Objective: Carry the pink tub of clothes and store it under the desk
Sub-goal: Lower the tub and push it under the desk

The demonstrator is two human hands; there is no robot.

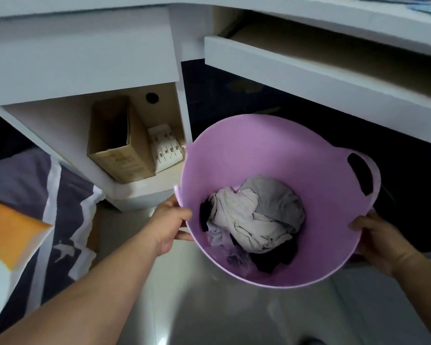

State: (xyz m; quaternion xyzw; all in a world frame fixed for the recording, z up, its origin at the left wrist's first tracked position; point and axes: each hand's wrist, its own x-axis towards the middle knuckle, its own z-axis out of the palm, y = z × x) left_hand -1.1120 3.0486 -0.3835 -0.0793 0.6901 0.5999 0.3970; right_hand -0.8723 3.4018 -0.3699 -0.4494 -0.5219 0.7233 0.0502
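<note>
Both arms reach forward, left hand (169,224) and right hand (378,241) closed in a grip (thumbs inward).

— What holds things here?
— A white desk (309,78) with a drawer (334,53) pulled out over a dark gap. To its left is an open shelf (144,180).
— What sits on the shelf?
— A cardboard box (115,145), open at the top, and just beside it a white folded card piece (163,148).
— And lower down?
— A pale glossy floor (209,314). At the left a bed (23,185) carries grey-and-white striped bedding and an orange-and-white pillow (8,232).
</note>
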